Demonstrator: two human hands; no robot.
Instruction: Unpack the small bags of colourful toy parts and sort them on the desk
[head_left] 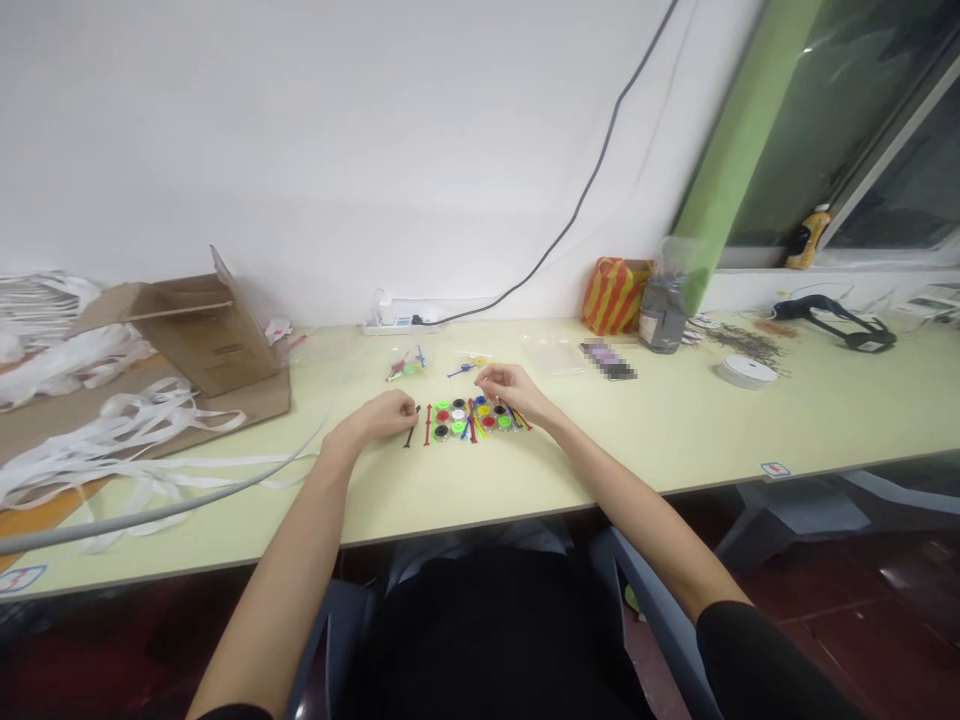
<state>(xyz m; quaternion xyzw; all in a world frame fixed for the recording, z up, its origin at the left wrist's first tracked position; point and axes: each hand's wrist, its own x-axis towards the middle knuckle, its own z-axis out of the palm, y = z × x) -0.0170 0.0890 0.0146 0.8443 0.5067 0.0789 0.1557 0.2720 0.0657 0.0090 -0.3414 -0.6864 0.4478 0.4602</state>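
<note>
My left hand (388, 412) is closed, its fingertips at the upper end of a thin black plastic stick (412, 429). Just right of that stick lies a red one (428, 424). Beside them, round coloured pieces in green, black, white, red, blue and yellow sit in clusters, among them a white piece (459, 415). More thin sticks, including a red stick (473, 421), lie between and beside the clusters. Above the right cluster hovers my right hand (516, 392), thumb and fingers pinched together; what they hold, if anything, is too small to make out.
Behind my hands lie a clear bag of coloured parts (409, 362), loose blue and yellow pieces (472, 366) and a power strip (397, 322). White ribbon (157, 440) and a cardboard box (202, 340) occupy the left. A striped bag (611, 295) and a white roll (746, 372) stand right.
</note>
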